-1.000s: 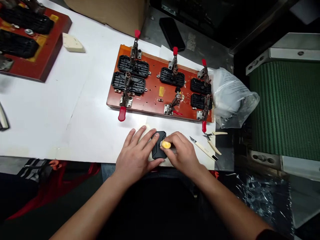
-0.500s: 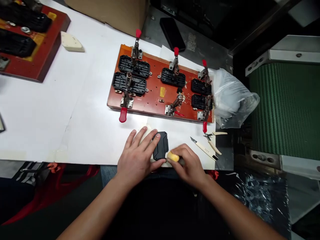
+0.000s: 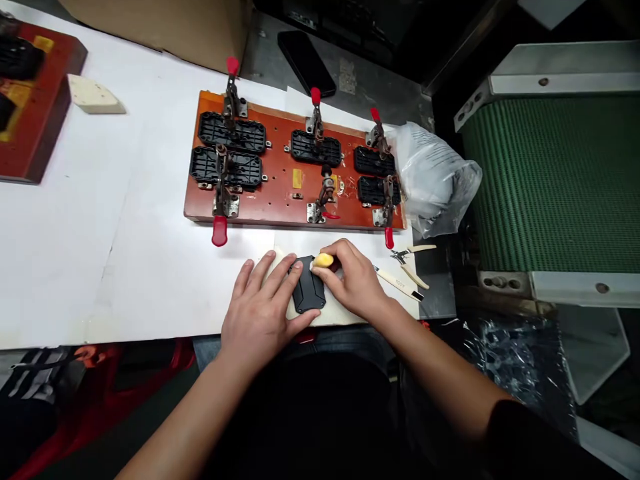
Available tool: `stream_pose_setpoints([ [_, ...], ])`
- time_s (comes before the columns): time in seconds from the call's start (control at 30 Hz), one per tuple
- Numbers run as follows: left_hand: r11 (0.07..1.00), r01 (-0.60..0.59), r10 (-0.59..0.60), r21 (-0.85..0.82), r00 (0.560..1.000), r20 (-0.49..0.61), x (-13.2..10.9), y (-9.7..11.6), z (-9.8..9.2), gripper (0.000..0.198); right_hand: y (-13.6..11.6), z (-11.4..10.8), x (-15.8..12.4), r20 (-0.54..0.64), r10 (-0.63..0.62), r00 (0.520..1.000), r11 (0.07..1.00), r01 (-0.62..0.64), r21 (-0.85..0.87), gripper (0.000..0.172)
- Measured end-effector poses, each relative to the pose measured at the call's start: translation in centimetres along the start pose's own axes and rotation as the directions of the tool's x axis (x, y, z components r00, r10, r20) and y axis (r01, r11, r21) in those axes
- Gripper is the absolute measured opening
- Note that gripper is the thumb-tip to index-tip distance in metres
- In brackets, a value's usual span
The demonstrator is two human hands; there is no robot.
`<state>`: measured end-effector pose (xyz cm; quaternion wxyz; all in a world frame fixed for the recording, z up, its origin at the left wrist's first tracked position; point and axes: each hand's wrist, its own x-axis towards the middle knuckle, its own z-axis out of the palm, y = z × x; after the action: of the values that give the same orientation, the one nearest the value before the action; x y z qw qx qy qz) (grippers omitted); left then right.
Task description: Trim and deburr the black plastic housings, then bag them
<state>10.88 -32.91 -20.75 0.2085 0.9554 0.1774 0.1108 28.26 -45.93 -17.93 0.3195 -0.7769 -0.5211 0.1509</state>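
Note:
A small black plastic cover (image 3: 309, 291) with clipped corners lies on a pale pad at the table's front edge. My left hand (image 3: 261, 303) is spread flat, its fingertips and thumb resting on the cover's left side and near end. In my right hand (image 3: 353, 277), closed in a pinch, is a yellow-handled tool (image 3: 325, 260). The tool's pale tip is at the cover's upper right edge; its exact shape is too small to make out. Just right of that hand lie a cream-handled craft knife (image 3: 400, 283), partly hidden, and a pair of nippers (image 3: 413, 262).
Beyond my hands stands a red-brown fixture board (image 3: 280, 210) with red-handled toggle clamps over several black plastic parts. A plastic bag (image 3: 435, 180) touches its right end. A phone (image 3: 307, 63), cardboard box (image 3: 165, 27), cream block (image 3: 95, 95), second fixture (image 3: 40, 147) and green conveyor (image 3: 550, 180) surround it.
My right hand has moved the yellow-handled tool up along the cover's right edge, from the near corner to the far one. My left hand stays on the cover. The whole view has shifted.

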Motion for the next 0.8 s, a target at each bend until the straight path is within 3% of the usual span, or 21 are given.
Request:
stream_pose_setpoints([
  [0.2,1.0,-0.022,0.022,-0.002,1.0,0.011,0.0,0.1,-0.1,0.071,-0.2,-0.3,-1.2,0.066,0.035,0.997,0.999,-0.037,0.029,0.012],
  [0.37,1.0,0.002,-0.002,0.015,1.0,-0.003,0.1,0.2,0.0,0.072,-0.2,0.0,0.0,0.0,-0.014,1.0,1.0,0.014,-0.016,0.014],
  [0.53,1.0,-0.025,0.025,0.004,1.0,0.003,-0.1,0.2,0.0,0.072,-0.5,0.2,-0.1,0.079,0.005,0.997,1.0,-0.005,0.002,0.014],
  [0.7,1.0,-0.005,0.005,0.005,1.0,-0.012,0.0,0.2,0.1,0.074,-0.4,0.5,1.2,-0.013,0.018,1.0,0.995,-0.019,-0.098,0.021],
  [0.8,1.0,-0.016,0.016,-0.009,1.0,0.002,0.0,0.2,0.1,0.073,-0.3,0.9,1.2,0.032,0.026,0.999,0.996,-0.023,-0.087,0.02],
])
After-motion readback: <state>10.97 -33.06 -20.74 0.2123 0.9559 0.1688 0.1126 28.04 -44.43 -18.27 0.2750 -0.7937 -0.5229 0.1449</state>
